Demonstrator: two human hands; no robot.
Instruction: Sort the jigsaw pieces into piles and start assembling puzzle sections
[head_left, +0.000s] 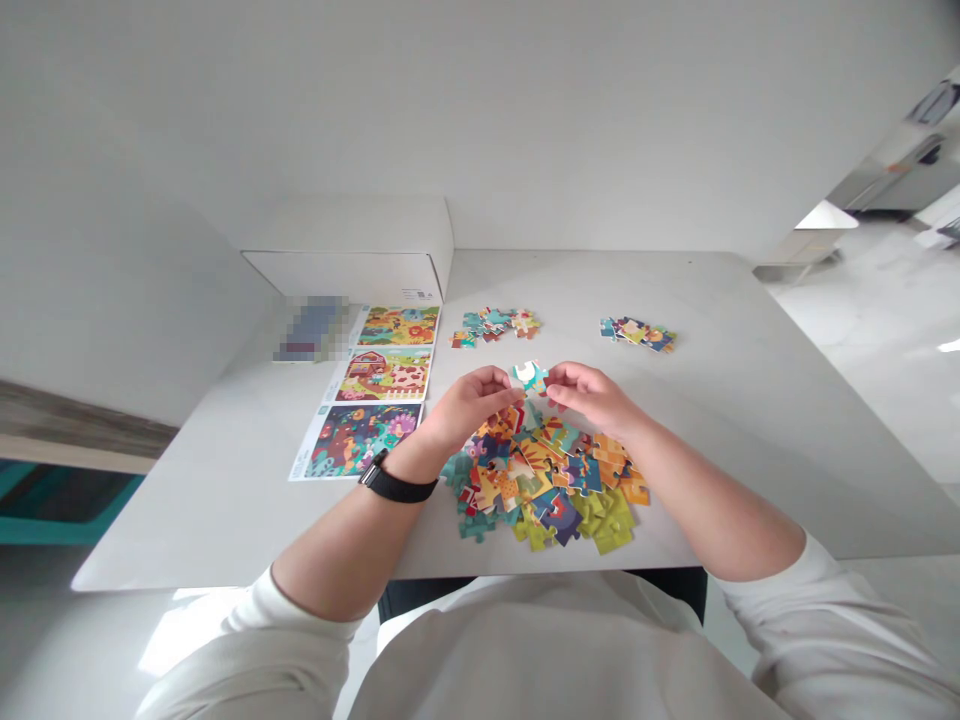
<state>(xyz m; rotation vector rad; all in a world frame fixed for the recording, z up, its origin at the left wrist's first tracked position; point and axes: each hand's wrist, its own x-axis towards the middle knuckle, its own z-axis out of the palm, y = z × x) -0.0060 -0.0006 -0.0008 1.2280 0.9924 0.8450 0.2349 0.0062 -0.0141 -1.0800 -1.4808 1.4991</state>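
A teal and white jigsaw puzzle piece point(530, 376) is held between my two hands, just above the far side of a heap. My left hand point(474, 402), with a black watch band on its wrist, pinches the piece at its left edge. On the opposite edge, the fingers of my right hand point(592, 396) are closed on it. Below them lies a large heap of mixed puzzle pieces point(559, 480) in orange, green, purple and teal. My forearms flank this heap on both sides.
A small group of pieces point(495, 325) lies beyond my hands, and another group point(637, 333) is at the right. A sheet with three printed pictures point(375, 390) lies left, beside a blurred flat object point(311, 330). A white box point(345, 250) stands behind them on the table point(750, 450).
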